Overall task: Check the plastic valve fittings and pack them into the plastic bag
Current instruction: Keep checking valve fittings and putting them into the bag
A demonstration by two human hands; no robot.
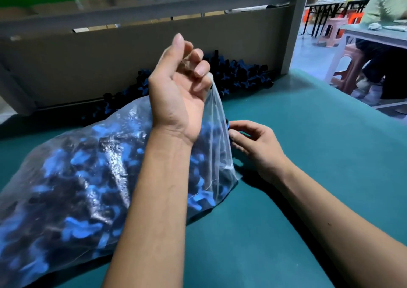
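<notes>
A teal desk [308, 155] fills the foreground. Along its far edge stands a grey back panel [110, 63], ending in a grey post [295, 23]. Right of the post stand pink plastic stools [350, 67], where a seated person [387, 10] in a pale green top works at another table [374, 34].

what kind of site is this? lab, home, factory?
Most likely a small factory packing bench. A loose pile of blue-and-black valve fittings lies against the bench's back wall, a big clear plastic bag is nearly full of them, and another person sits on a plastic stool at a second worktable.
</notes>
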